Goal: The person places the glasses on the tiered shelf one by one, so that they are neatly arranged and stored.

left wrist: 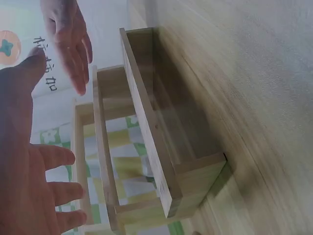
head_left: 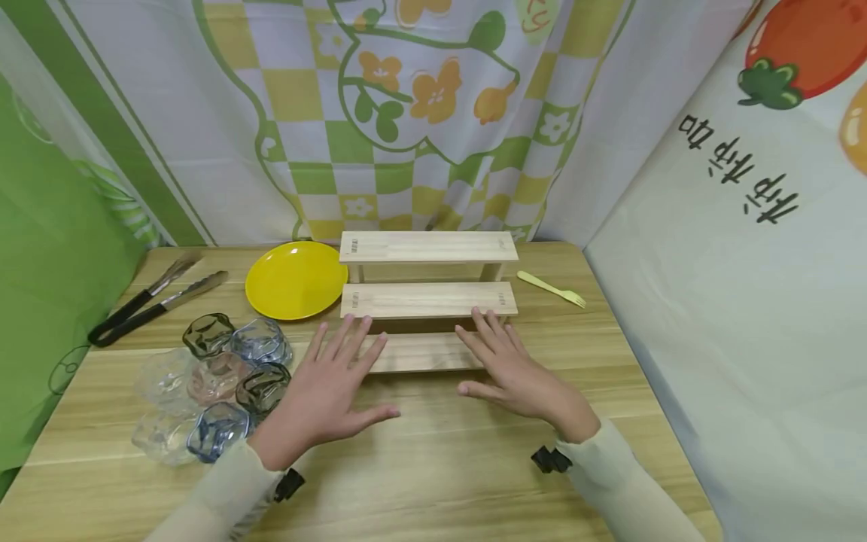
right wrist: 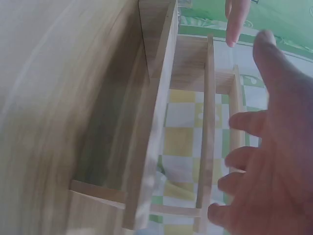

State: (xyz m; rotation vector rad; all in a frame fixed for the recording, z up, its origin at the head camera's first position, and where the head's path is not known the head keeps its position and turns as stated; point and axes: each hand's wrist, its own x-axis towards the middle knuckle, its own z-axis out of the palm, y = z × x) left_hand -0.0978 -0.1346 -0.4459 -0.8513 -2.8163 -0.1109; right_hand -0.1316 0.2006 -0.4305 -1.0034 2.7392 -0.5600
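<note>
A pale wooden three-step rack point(head_left: 428, 299) stands on the table in front of me. Over the left end of its lowest step, my left hand point(head_left: 321, 395) is spread with straight fingers and holds nothing. My right hand point(head_left: 521, 376) hovers likewise at the right end, fingers extended and nothing in its grasp. In the left wrist view, a gap separates the left hand point(left wrist: 34, 181) from the rack point(left wrist: 146, 122). From the right wrist, the rack point(right wrist: 151, 127) shows its open underside, beside the right hand point(right wrist: 279, 166). Whether any fingertip touches wood in the head view, I cannot tell.
Several wavy glass cups point(head_left: 220, 369), clear, pink, blue and grey, cluster left of the left forearm. Behind them lie black-handled tongs point(head_left: 156, 299) and a yellow plate point(head_left: 296, 280). A small yellow fork point(head_left: 552, 289) lies right of the rack. Patterned curtain point(head_left: 406, 181) hangs behind.
</note>
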